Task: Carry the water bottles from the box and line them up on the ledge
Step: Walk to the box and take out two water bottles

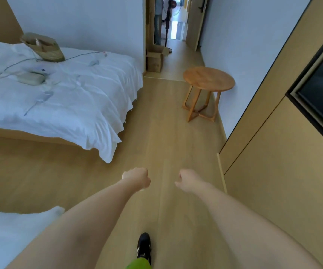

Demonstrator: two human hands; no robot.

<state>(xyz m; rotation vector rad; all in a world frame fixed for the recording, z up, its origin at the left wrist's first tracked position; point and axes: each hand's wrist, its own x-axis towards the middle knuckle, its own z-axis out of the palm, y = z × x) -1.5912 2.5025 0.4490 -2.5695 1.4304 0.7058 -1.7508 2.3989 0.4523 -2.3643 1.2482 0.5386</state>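
Observation:
An open cardboard box [154, 62] stands on the floor far ahead, by the wall corner at the start of the hallway. No water bottles show in this view, and what the box holds is hidden. My left hand [136, 178] and my right hand [188, 181] are both stretched out in front of me above the wooden floor. Each has its fingers curled in and holds nothing. Both are far short of the box.
A bed with white sheets [63, 98], cables and a woven bag [44, 47] fills the left. A round wooden side table [208, 79] stands by the right wall. Wooden cabinets [273, 171] line the right. A standing fan [169, 22] is down the hallway.

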